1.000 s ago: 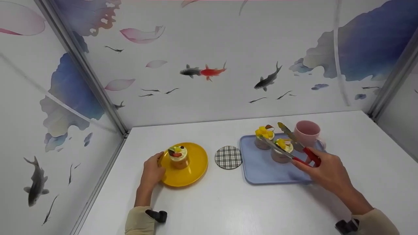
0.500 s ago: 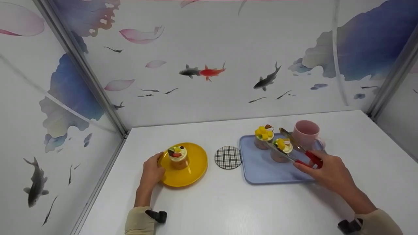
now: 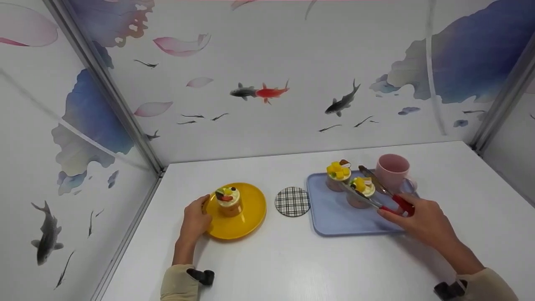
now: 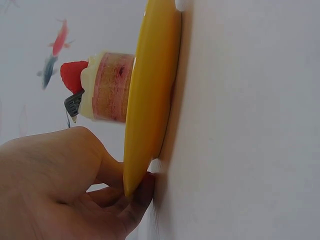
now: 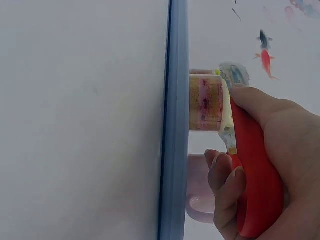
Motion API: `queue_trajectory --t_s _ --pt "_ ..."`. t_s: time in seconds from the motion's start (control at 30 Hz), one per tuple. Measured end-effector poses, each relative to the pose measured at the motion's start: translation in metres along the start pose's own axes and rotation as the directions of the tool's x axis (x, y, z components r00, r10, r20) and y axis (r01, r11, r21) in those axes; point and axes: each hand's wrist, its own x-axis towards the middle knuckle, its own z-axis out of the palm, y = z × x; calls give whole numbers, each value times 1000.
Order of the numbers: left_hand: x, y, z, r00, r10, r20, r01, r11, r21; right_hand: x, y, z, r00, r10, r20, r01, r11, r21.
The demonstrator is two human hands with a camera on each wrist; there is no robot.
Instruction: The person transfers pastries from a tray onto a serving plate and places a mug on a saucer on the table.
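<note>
My left hand (image 3: 195, 217) pinches the left rim of a round yellow plate (image 3: 253, 217), thumb above and fingers beneath, as the left wrist view shows. On that plate stands a small cake cup (image 3: 230, 205) topped with cream and fruit. My right hand (image 3: 426, 221) grips red-handled metal tongs (image 3: 403, 205). Their spread arms straddle the nearer cake cup (image 3: 360, 196) on a blue tray (image 3: 347, 225). A second cup (image 3: 337, 175), heaped with yellow fruit cubes, stands behind it. In the right wrist view, the red handle (image 5: 255, 175) lies along my palm, beside the layered cup (image 5: 206, 102).
A pink mug (image 3: 393, 169) stands at the tray's back right. Between plate and tray lies a round checked coaster (image 3: 292, 202), right at the tray's left edge. White panels printed with fish and petals enclose the white table (image 3: 267, 267) at the back and sides.
My right hand has shifted slightly to the right, and the tongs' arms have come down lower around the nearer cup. My left hand and the plate stay in place.
</note>
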Motion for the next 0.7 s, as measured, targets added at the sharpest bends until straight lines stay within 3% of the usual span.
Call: queue_trajectory --t_s 0.27,0.7 --pt "-1 0 -2 1000 31 5 -31 999 10 -3 4 0 999 11 39 -11 1000 0" --pt "1 0 -1 1000 4 13 -4 1000 -9 -2 8 1 990 38 134 -42 999 25"
